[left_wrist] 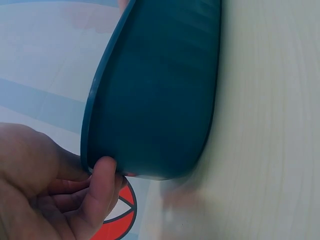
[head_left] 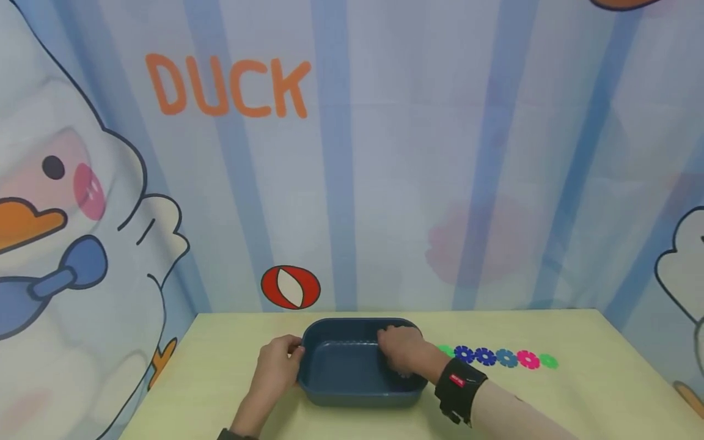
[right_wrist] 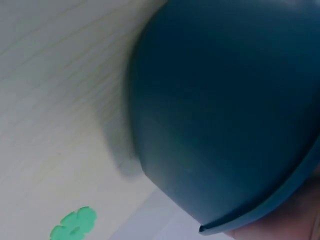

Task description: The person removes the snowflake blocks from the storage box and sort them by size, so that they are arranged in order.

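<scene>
A dark blue rectangular basin [head_left: 352,400] with rounded corners sits on the table. At its left end my left hand [head_left: 277,366] pinches the rim; the left wrist view shows the thumb and fingers of this hand [left_wrist: 75,200] on the basin's wall [left_wrist: 155,90]. My right hand [head_left: 404,348] reaches over the right side into the basin, fingers pointing down. Its fingertips are hidden, so what it holds cannot be seen. Something small and pale [head_left: 404,374] shows beneath that hand. From the right wrist, the basin's outer wall [right_wrist: 215,115] covers most of the hand [right_wrist: 285,220].
Right of the basin, several flower-shaped plastic discs lie in a row: a dark blue disc [head_left: 485,357], a lighter blue disc [head_left: 506,358], a pink disc [head_left: 528,359] and a green disc [head_left: 548,361] among them. Behind the pale yellow table [head_left: 594,391] hangs a printed duck curtain [head_left: 385,153].
</scene>
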Demonstrator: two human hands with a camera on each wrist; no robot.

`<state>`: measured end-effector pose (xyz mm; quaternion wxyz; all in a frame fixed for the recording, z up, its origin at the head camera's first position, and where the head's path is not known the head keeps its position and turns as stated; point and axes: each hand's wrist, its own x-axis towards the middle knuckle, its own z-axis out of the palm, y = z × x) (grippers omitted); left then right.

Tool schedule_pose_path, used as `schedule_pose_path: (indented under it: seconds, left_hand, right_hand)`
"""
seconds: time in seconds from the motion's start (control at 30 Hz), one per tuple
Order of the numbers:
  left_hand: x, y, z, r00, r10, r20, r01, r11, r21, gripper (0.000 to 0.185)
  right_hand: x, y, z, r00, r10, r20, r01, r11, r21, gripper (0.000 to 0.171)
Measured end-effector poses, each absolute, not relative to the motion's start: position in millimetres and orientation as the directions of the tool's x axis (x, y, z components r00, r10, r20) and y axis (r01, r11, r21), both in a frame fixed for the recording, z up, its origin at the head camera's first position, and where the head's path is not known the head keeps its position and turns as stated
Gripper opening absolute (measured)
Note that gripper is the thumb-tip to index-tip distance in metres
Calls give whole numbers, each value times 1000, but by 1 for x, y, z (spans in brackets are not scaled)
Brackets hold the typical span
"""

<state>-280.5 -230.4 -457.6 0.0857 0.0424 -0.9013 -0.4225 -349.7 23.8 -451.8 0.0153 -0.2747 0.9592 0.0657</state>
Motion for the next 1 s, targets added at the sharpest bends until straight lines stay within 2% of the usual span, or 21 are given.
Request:
schedule_pose_path:
  seconds: [0.1,0.23,0.33,0.47,0.57,1.0]
  left_hand:
    - [-280,-231,-456,-981,-156,114,-12,637,770,23]
    - [-279,-232,-456,-981,-156,116,-12,642,767,23]
    - [-280,-231,-456,-980,-153,125,-3,643,766,23]
    - [-281,-230,-456,-980,-153,129,-1,646,763,23]
    - [-282,-229,-457,-980,-149,135,5,653,757,23]
    - [-283,-228,-459,-979,-155,134,-1,661,750,21]
  right_hand:
    - [-352,26,-452,-828,-558,-53,-559,828,28,21]
    - [-355,34,-453,-764,-645,-7,-641,761,-101,21]
    - [-357,40,-451,-719,-694,30,-690,708,-152,18]
    - [-354,48,-444,-701,-712,32,-699,679,-223,6]
    - [-350,55,-439,-701,-712,36,-694,669,-268,6]
    - [-352,92,-432,-694,-697,178,-713,632,-304,12]
